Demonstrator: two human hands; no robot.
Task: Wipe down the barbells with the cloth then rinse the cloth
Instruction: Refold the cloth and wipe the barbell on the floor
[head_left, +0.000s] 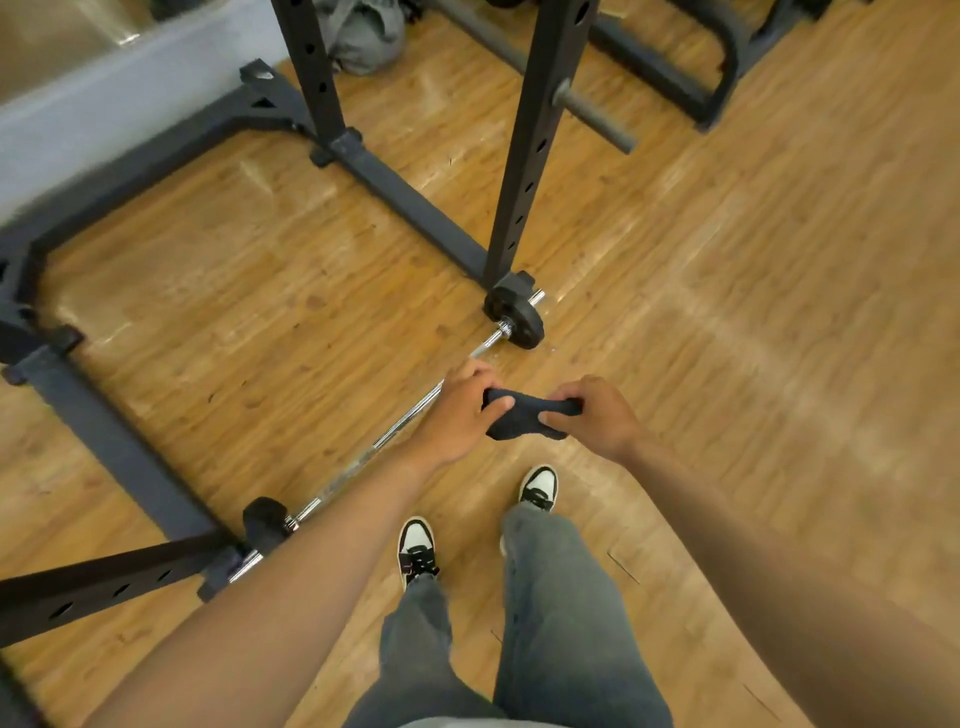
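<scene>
Gym room, worn wooden plank floor (727, 312). Fingers of left hand (460, 410) and right hand (592, 415) curled round opposite ends of a small dark blue cloth (524, 415), held stretched between them in the air, above the floor. Below the left hand: long chrome barbell (405, 423) lying on the floor, small black plates at both ends, beside black steel rack frame (410, 208). Black-and-white sneakers (415, 545), grey jeans.

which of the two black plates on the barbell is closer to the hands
The far plate, beside the rack upright, just beyond the hands. The other plate sits at the bar's near end, under the left forearm.
</scene>
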